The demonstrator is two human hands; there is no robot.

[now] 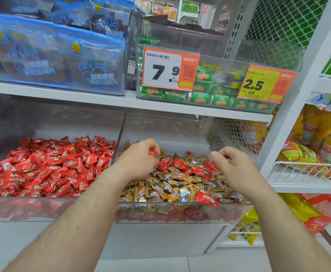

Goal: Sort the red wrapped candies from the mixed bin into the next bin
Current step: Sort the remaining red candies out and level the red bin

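Head view looks down at two clear bins side by side on a low shelf. Mixed bin (180, 213), on the right, holds gold-wrapped candies (160, 185) with red candies (202, 171) scattered among them, most toward its far middle; one red candy (207, 199) lies alone against the near wall, right of centre. Left bin (23, 209), touching the mixed bin along one wall, is heaped with red candies only (52, 165).

Left hand (139, 158) hangs over the far left part of the mixed bin, just beside the shared wall. Its fingers are curled, and thumb and fingertips pinch a red candy (153, 153), which is lifted clear of the pile. Whether more candies sit inside the palm cannot be told.

Right hand (233, 165) hangs over the far right part of the mixed bin, fingers loosely curled downward with the thumb drawn near the fingertips. Nothing shows between them, though the fingertips are partly hidden, so a held candy cannot be ruled out. The two hands are apart, with red candies in the pile between them.

On the shelf above stand price tags reading 7.9 (168, 69) and 2.5 (262, 83), fixed to a clear bin of green packets (200, 99). Blue bags (62, 61) fill the upper left. Yellow bags (317, 138) sit in a wire rack at right.
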